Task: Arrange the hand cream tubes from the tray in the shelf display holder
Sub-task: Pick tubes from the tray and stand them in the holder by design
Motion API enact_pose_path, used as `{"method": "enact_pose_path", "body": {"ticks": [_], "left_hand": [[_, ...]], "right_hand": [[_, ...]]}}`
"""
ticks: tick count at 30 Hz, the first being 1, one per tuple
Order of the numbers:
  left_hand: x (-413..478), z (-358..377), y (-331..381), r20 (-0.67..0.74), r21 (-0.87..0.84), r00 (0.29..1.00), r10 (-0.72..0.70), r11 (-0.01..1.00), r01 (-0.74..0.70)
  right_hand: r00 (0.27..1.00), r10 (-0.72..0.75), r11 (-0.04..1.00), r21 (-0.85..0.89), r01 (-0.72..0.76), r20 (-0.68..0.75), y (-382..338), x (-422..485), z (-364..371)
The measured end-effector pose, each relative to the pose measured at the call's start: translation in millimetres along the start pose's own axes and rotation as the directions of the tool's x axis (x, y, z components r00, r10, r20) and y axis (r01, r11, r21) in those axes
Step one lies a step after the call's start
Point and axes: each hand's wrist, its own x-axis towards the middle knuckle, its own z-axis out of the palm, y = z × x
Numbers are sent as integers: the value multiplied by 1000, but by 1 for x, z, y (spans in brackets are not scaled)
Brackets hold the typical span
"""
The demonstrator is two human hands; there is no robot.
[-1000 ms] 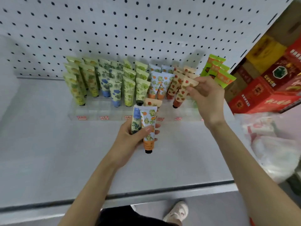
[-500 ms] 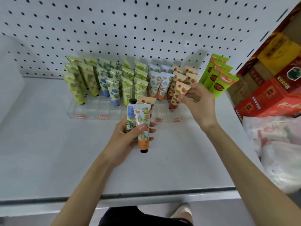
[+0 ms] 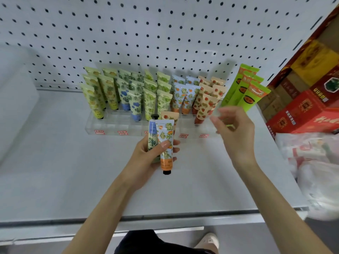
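The left hand (image 3: pixel 152 156) grips a small bunch of hand cream tubes, thumb across the front and fingers curled round behind. An orange-patterned tube (image 3: pixel 166 143) hangs cap down, a blue-flower tube (image 3: pixel 152 136) beside it stands cap up, and a strawberry tube (image 3: pixel 169 116) peeks out behind them. The bunch hovers over the middle of the shelf (image 3: pixel 55 162), just in front of the clear display holder (image 3: pixel 113 125). The right hand (image 3: pixel 236 129) holds nothing, its fingers loosely apart (it is motion-blurred, so finer detail is lost). It floats near the holder's right end, just beside the front filled strawberry tube (image 3: pixel 203 109). The holder sits toward the shelf's back edge, against the pegboard (image 3: pixel 128 33), with rows of tubes (image 3: pixel 146 96) standing in it from yellow-green at the left to strawberry at the right. Bare clear plastic shows along its front wall, ahead of those rows. A wide band of grey shelf surface lies between the hands and the shelf's front edge, and more stretches from the holder toward the left edge. At the back right corner, green tubes (image 3: pixel 247 92) lean against the pegboard. Past the right edge are red boxes (image 3: pixel 302 110) and a white plastic bag (image 3: pixel 321 171). A shoe (image 3: pixel 209 241) shows below the front edge.
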Motion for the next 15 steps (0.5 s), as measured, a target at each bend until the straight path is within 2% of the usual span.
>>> {"method": "enact_pose_path", "body": {"ticks": [2,5,8,15], "left_hand": [[-9,-1,0,30,19,999,-13,1000,12],[-22,-5,1,56,82,998,-18,997,14],[-28,-14,6,46,143,999,2,990,-9],[-34,-36,21,-4,225,1000,23,974,-21]], "right_hand": [[989,50,990,126,-68,141,-16,-26,8],[940,122,955,220,-199,320,-36,-51,26],[906,218,912,256,-322,362,-46,-63,41],[843,330,880,185,-438,425,-52,-66,56]]}}
